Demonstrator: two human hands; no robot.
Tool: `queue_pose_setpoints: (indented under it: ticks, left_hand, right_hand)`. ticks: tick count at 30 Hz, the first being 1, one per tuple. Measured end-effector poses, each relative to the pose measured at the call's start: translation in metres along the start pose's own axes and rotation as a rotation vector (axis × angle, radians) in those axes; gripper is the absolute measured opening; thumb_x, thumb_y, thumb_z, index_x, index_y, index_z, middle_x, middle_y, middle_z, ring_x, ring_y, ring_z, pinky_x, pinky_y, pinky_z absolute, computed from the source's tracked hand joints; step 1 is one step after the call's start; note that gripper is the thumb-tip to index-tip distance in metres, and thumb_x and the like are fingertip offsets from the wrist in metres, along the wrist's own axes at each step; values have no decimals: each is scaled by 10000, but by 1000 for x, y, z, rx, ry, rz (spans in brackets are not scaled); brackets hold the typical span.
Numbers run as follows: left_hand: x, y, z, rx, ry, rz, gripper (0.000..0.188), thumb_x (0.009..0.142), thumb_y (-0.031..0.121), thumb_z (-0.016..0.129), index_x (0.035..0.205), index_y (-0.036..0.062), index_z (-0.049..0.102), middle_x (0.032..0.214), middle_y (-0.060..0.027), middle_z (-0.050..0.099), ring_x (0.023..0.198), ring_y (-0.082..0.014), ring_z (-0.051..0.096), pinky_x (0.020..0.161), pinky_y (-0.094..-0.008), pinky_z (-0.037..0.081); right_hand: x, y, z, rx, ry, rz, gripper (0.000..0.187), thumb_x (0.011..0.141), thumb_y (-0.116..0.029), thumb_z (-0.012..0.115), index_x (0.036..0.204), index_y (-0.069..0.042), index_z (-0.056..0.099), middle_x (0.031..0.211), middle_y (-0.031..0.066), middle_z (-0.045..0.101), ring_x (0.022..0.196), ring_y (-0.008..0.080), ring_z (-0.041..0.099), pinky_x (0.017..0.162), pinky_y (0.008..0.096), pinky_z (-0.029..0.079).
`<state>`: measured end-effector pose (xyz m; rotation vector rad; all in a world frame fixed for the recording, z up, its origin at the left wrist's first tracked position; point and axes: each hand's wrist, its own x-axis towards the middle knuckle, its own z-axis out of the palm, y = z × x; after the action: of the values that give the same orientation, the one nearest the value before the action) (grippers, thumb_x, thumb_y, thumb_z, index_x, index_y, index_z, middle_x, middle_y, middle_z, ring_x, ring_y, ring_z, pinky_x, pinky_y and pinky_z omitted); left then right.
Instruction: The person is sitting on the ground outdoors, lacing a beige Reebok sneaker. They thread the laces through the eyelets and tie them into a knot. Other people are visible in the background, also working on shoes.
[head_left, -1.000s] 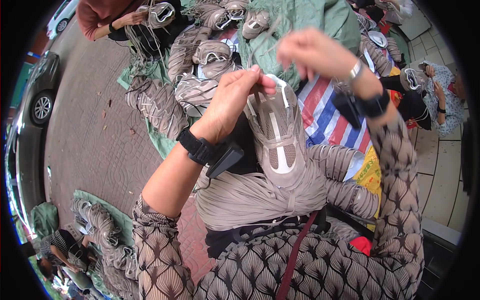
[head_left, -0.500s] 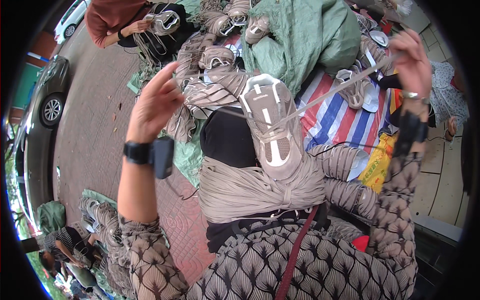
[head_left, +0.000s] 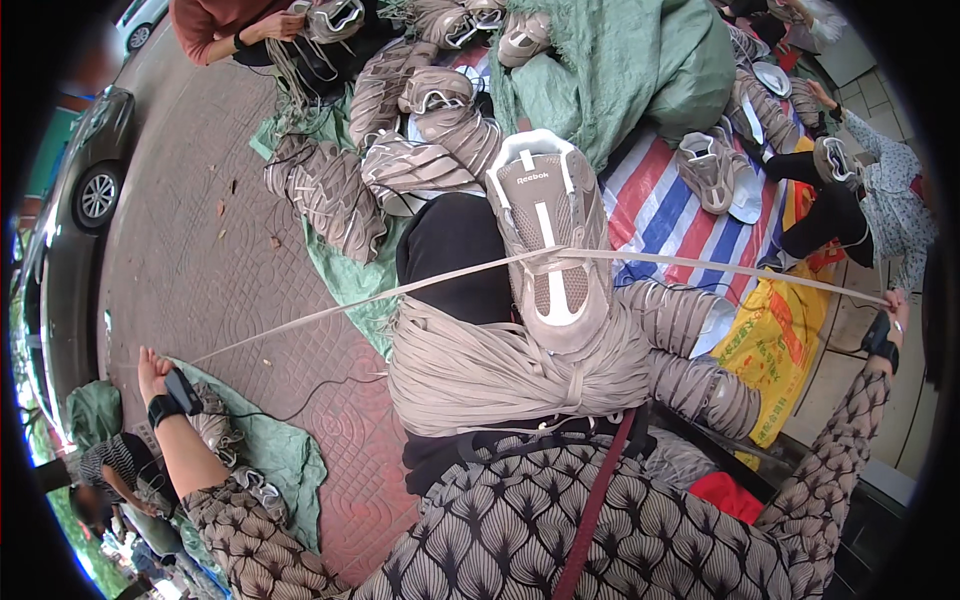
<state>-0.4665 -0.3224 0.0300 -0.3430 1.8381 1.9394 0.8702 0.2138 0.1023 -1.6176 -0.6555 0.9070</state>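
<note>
A taupe sneaker (head_left: 523, 210) with white trim rests on my lap, its toe toward me. One flat beige shoelace (head_left: 400, 292) crosses its front and stretches nearly straight out to both sides. My left hand (head_left: 153, 372), low at the far left, is closed on one end. Out at the far right, my right hand (head_left: 898, 308) grips the other end. Under the toe, a thick tied bundle of beige laces (head_left: 480, 375) lies across my thighs.
Stacked taupe shoe uppers (head_left: 325, 195) lie ahead, beside a large green sack (head_left: 660, 80). Striped sheeting (head_left: 650, 225) and a yellow bag (head_left: 775, 350) spread to the right. Co-workers sit at the upper left and right. A dark car (head_left: 75, 230) stands at left.
Both my hands have swung outward and down, the left to the far left and the right to the far right. Between them the shoelace has drawn out long across the sneaker.
</note>
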Motion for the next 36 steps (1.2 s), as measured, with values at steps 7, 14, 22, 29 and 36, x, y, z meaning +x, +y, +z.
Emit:
queue_pose_setpoints:
  ticks: [7, 14, 22, 29, 36]
  left_hand:
    - [-152, -150, 196, 360, -535, 47, 221, 962, 197, 611, 1139, 64, 617, 705, 97, 417, 516, -3, 320, 438, -183, 267]
    - [-331, -232, 333, 677, -1366, -192, 168, 926, 259, 673, 952, 99, 627, 736, 49, 599, 531, 6, 421, 455, -164, 336]
    - [-355, -272, 353, 1018, -1307, 766, 279, 908, 255, 684, 875, -9, 598, 631, -81, 560, 553, -181, 524, 538, -332, 436]
    - [-360, -271, 344, 919, -1201, 797, 245, 895, 233, 688, 948, 16, 588, 716, -99, 620, 618, -230, 592, 591, -336, 473]
    - [-366, -273, 342, 1091, -1290, 949, 317, 817, 227, 758, 1005, 50, 574, 763, -95, 669, 657, -293, 635, 608, -352, 498]
  right_hand:
    - [-232, 98, 245, -52, -630, -39, 333, 963, -139, 561, 1249, 31, 586, 761, -64, 460, 637, 22, 417, 566, 178, 367]
    - [-405, 151, 394, -396, -1229, -106, 247, 997, -227, 537, 1074, -42, 683, 664, -65, 532, 551, 28, 470, 503, 179, 382]
    - [-436, 174, 421, -552, -1112, -494, 198, 926, -178, 626, 898, -2, 712, 727, 54, 677, 615, 94, 586, 582, 266, 464]
    - [-434, 171, 436, -660, -1120, -486, 201, 868, -201, 666, 845, -5, 705, 617, 75, 625, 536, 121, 568, 526, 296, 430]
    - [-449, 167, 444, -789, -960, -1160, 157, 845, -153, 638, 747, -36, 601, 634, 93, 603, 579, 274, 616, 541, 392, 470]
